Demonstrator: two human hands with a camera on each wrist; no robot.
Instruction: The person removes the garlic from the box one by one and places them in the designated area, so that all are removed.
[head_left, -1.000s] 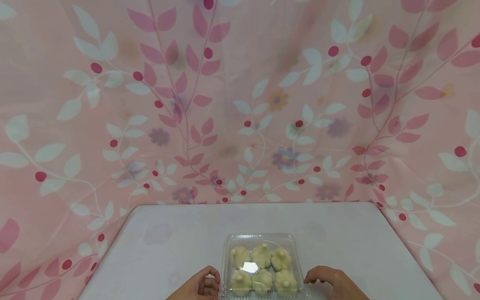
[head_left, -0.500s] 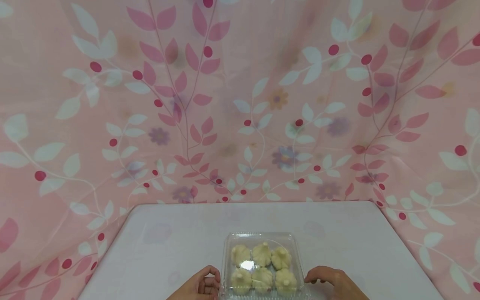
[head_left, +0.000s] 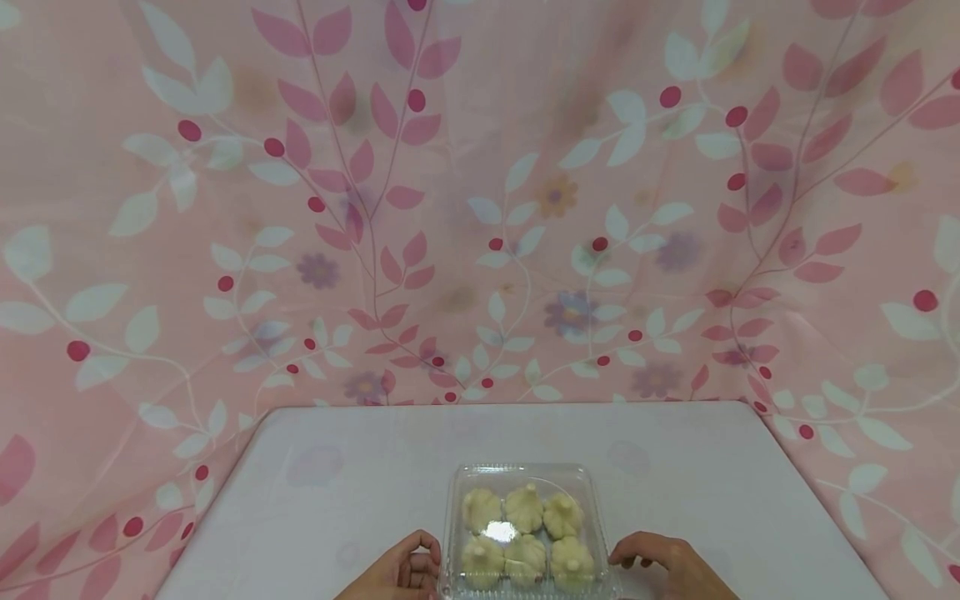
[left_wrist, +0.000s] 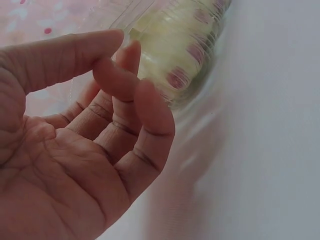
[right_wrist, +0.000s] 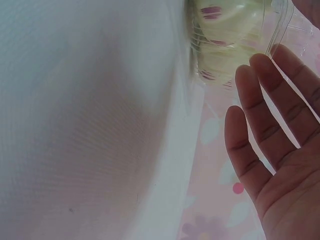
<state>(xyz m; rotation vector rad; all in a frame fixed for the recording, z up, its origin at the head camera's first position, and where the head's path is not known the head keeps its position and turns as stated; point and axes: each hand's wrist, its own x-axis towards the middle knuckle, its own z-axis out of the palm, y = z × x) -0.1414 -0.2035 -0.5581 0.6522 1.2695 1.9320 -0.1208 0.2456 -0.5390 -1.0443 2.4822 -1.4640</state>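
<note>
1. Head view: my work is the clear plastic box (head_left: 491, 480), which sits toward six o'clock on the pale desk (head_left: 360, 467), its near side running down to the bottom of the picture. Six garlic-like bulbs (head_left: 523, 510) lie inside in two rows of three, and the box looks closed over them.

2. My left hand (head_left: 396, 573) is at about eight o'clock from the box, fingers curled and thumb tip close to the rim (head_left: 525, 468); I cannot tell whether it pinches that rim.

3. My right hand (head_left: 671, 567) is at about four o'clock, relaxed, fingers nearly straight and the leading fingertips at the rim, with no grip that I can see.

4. I judge the step to be handling the box evenly from both sides, so I should match the height of the two hands.

5. Thin plastic will probably flex; light pressure spread over several fingers should beat one hard pinch.

6. A tilt might roll the bulbs, so I would keep the box level.

7. Glare (head_left: 498, 532) toward nine o'clock on the top hides detail; I would trust the wrist views for contact.
</note>
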